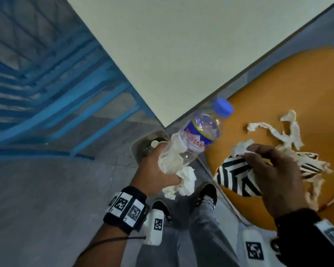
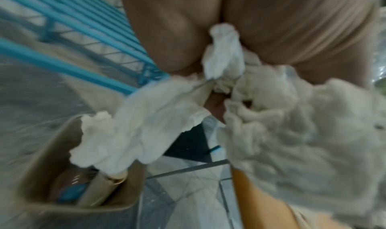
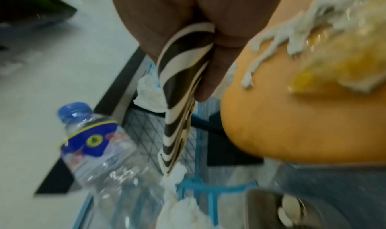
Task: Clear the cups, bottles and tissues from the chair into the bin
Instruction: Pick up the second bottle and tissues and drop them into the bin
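My left hand (image 1: 165, 164) grips a clear plastic bottle (image 1: 199, 132) with a blue cap and blue label, together with crumpled white tissues (image 1: 183, 182). It hangs just above a beige bin (image 1: 137, 147). The left wrist view shows those tissues (image 2: 146, 125) over the bin (image 2: 41, 166), which holds a bottle and a tube. My right hand (image 1: 258, 154) pinches a flattened black-and-white striped cup (image 1: 233, 176) and a scrap of tissue over the orange chair seat (image 1: 316, 83). Torn tissue strips (image 1: 289, 132) lie on the seat.
A blue wire rack (image 1: 46, 93) stands on the grey floor to the left of the bin. A large white panel (image 1: 181, 45) with a dark edge runs between the rack and the chair. My shoes (image 1: 206, 195) stand beside the chair's front edge.
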The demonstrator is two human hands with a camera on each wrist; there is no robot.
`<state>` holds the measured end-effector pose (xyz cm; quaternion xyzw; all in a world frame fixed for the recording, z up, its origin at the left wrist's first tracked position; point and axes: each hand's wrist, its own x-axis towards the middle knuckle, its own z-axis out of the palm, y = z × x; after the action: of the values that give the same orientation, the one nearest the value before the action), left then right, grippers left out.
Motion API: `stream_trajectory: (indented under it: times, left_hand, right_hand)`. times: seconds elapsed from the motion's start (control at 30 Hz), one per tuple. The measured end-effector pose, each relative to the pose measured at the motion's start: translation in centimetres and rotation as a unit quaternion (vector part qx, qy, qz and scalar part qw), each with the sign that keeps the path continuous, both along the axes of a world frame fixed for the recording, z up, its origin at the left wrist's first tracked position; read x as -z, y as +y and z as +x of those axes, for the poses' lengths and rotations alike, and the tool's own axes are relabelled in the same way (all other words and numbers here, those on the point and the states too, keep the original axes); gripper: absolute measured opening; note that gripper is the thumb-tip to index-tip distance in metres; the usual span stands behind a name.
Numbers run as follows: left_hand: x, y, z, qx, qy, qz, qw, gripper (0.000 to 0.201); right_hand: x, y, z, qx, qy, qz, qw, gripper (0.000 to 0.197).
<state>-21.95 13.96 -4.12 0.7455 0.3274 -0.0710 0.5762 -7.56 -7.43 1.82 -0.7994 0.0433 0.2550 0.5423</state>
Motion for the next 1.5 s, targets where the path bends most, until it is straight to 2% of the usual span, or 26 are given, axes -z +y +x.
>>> stream_trajectory:
  times: [0.07, 0.2, 0.27, 0.4, 0.43, 0.63, 0.77, 0.8, 0.9, 1.03, 1.1, 1.13, 1.17, 1.23, 1.3, 1.37, 1.4, 1.47, 1.5]
  left_hand:
    - [1.3, 0.9, -2.3, -0.024, 0.018, -0.005, 1.000, 0.096]
    - [4.6, 2.5, -5.0, -0.039, 0.044, -0.004, 0.998, 0.089]
    - [6.5, 3.4, -6.0, -0.089, 0.043, -0.013, 0.995, 0.089]
    - [9.5, 5.9, -7.2, -0.229, 0.024, -0.056, 0.971, 0.051]
    - [10.2, 6.5, -7.3, -0.254, 0.016, -0.061, 0.965, 0.049]
    - [13.6, 9.3, -5.6, -0.397, -0.035, -0.104, 0.911, 0.053]
    - [16.8, 8.5, -3.4, -0.480, -0.068, -0.152, 0.862, 0.076]
    - [18.0, 7.9, -3.1, -0.483, -0.068, -0.158, 0.859, 0.077]
    - [21.8, 6.1, -3.5, -0.470, -0.044, -0.152, 0.868, 0.076]
    - [25.3, 4.8, -5.2, -0.393, 0.001, -0.125, 0.911, 0.076]
    - [25.6, 5.0, -5.7, -0.364, -0.001, -0.107, 0.925, 0.079]
    - [25.7, 5.0, -6.0, -0.345, -0.006, -0.102, 0.933, 0.080]
    - [26.2, 5.0, -6.1, -0.327, -0.002, -0.095, 0.940, 0.082]
    - [26.8, 4.9, -6.1, -0.291, 0.011, -0.098, 0.952, 0.089]
    - [27.2, 4.8, -5.9, -0.243, 0.021, -0.108, 0.964, 0.095]
    - [27.5, 4.9, -5.3, -0.159, 0.051, -0.086, 0.982, 0.095]
    - [27.4, 4.9, -4.9, -0.114, 0.072, -0.071, 0.988, 0.098]
    - [26.9, 5.2, -4.3, -0.030, 0.129, -0.033, 0.991, 0.106]
    - [26.8, 5.3, -4.2, 0.001, 0.159, -0.009, 0.987, 0.109]
  right_hand:
    - [2.1, 2.6, -2.7, -0.041, 0.016, -0.015, 0.999, 0.012]
    - [8.6, 6.5, -5.7, -0.108, 0.002, -0.077, 0.991, 0.008]
    - [11.3, 8.6, -6.1, -0.127, 0.009, -0.096, 0.987, 0.013]
    - [15.0, 12.0, -6.4, -0.124, 0.028, -0.116, 0.985, 0.016]
    - [15.7, 12.7, -6.3, -0.115, 0.030, -0.120, 0.986, 0.016]
    - [17.9, 14.7, -4.8, -0.068, 0.007, -0.123, 0.990, 0.016]
    - [21.1, 15.9, -4.9, -0.108, -0.077, -0.194, 0.972, 0.013]
    - [22.5, 16.4, -5.1, -0.131, -0.096, -0.215, 0.963, 0.016]
    - [26.0, 17.8, -6.0, -0.198, -0.105, -0.247, 0.943, 0.022]
    - [30.4, 19.4, -7.4, -0.356, -0.053, -0.231, 0.904, 0.036]
    - [30.7, 19.6, -7.6, -0.398, -0.016, -0.230, 0.888, 0.030]
    - [30.3, 19.4, -7.6, -0.375, 0.004, -0.222, 0.900, 0.024]
    - [29.7, 19.4, -7.3, -0.320, 0.020, -0.196, 0.927, 0.024]
    - [27.7, 19.2, -6.4, -0.176, 0.078, -0.069, 0.979, 0.032]
    - [24.8, 19.6, -5.4, -0.103, 0.158, 0.050, 0.981, 0.043]
    - [23.2, 20.3, -4.3, -0.133, 0.157, 0.049, 0.977, 0.058]
    - [23.0, 20.5, -3.7, -0.150, 0.129, 0.016, 0.980, 0.062]
    - [23.1, 21.3, -3.2, -0.213, 0.047, -0.080, 0.973, 0.057]
    - [23.5, 21.4, -3.2, -0.261, 0.012, -0.134, 0.956, 0.051]
